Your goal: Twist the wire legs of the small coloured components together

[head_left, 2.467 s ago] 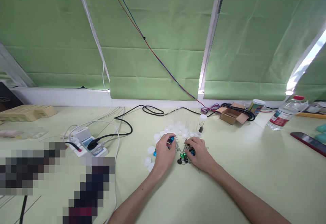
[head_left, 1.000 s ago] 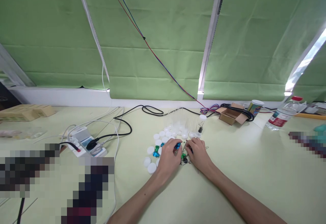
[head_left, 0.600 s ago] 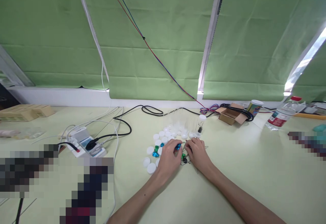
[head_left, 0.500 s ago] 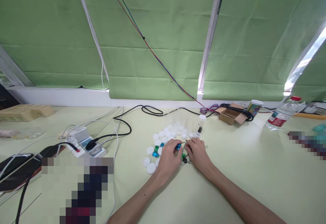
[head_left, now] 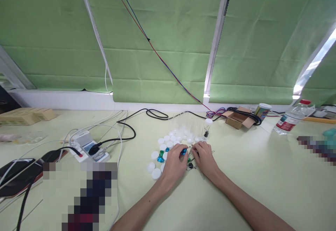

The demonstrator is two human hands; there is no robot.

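My left hand [head_left: 175,161] is closed, with a small shiny blue piece [head_left: 183,151] between its thumb and fingers. Close beside it, my right hand [head_left: 205,155] has its fingertips pressed together over a small heap of parts; what they hold, if anything, is hidden. In the heap between and below the hands lie a black part with thin wire legs [head_left: 190,166] and a green bit [head_left: 189,160]. Left of my left hand are another shiny blue piece [head_left: 160,159], a shiny green piece [head_left: 161,153] and several round white caps [head_left: 156,173].
Clear tubes with white caps stand behind the hands; one tube [head_left: 207,129] holds a black part. Farther right are an open cardboard box [head_left: 237,119] with black cable, a mug [head_left: 262,111] and a water bottle [head_left: 290,118]. A power strip [head_left: 88,147] with cords lies left.
The fingers of my right hand have shifted very slightly over the heap. My left hand stays in place with the blue piece.
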